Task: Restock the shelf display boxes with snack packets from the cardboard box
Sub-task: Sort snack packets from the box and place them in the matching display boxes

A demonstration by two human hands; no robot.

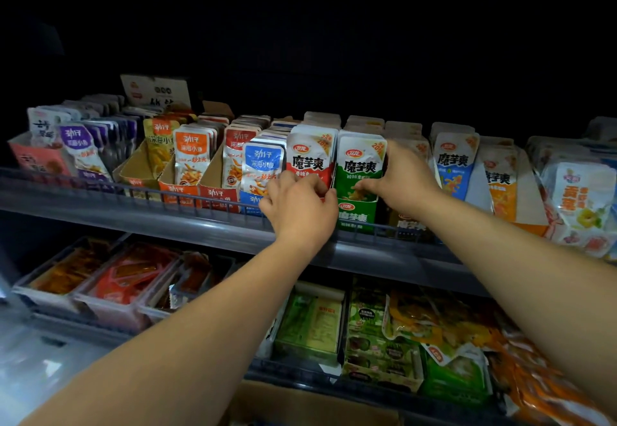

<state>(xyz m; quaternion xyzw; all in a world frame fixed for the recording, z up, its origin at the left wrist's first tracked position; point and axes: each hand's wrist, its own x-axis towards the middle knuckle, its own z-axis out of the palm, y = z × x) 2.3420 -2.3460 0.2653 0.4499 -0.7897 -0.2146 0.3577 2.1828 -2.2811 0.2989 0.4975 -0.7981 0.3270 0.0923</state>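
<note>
While both hands reach to the middle of the upper shelf (167,222), the head view shows the left hand (300,207) with fingers curled, pinching the lower edge of the front red packets (310,158). The right hand (402,175) grasps the stack of green packets (360,165) from its right side, thumb across the front. These stand upright in their green display box (355,217), touching the red row. The cardboard box (300,405) sits low at the frame edge, only partly seen. As I judge it, the stack rises well above the box's low front wall, so a slackened grip could let front packets tip over the wire rail (133,188) and fall. Squeezing sideways could buckle them or push the red row askew
</note>
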